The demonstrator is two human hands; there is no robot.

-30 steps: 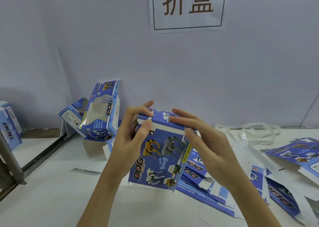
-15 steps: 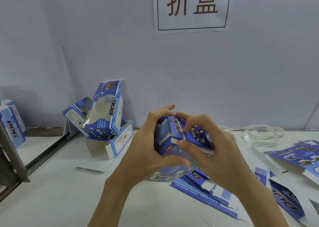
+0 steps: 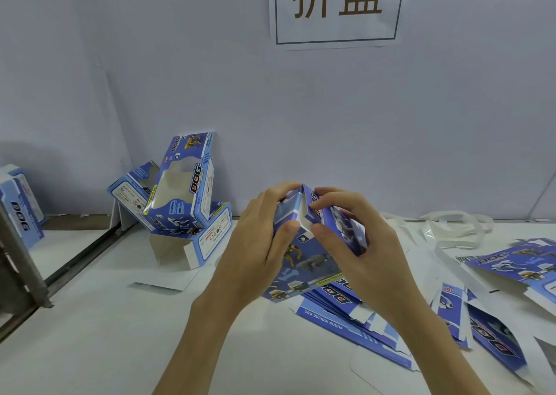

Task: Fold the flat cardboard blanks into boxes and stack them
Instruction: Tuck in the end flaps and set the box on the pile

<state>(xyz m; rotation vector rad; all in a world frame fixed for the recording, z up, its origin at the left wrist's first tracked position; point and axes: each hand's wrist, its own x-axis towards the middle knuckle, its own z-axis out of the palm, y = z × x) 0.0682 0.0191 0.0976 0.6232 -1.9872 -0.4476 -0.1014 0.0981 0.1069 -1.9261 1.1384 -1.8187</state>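
Blue printed cardboard fills the middle of the head view: a half-folded box (image 3: 304,256) is held above the white table (image 3: 105,349), its top end turned up toward the camera. The left hand (image 3: 258,244) grips the left side of the box, fingers curled over the top edge and the thumb pressing on the front face. The right hand (image 3: 361,244) grips the right side, its fingers curled over the upper flap and the thumb meeting the white inner edge of the flap near the left thumb (the two thumbs are just beside each other). Under the box and the right wrist lies a pile of flat blanks (image 3: 355,319), spreading to the right edge of the table, where more loose blanks (image 3: 517,265) lie. Folded boxes (image 3: 183,184) lean in a heap against the grey wall (image 3: 331,124) at the back left, well apart from the hands. One more box (image 3: 21,202) stands at the far left edge, beyond a dark gap. Open table surface lies in front left of the arms. A paper sign (image 3: 337,6) hangs on the wall above
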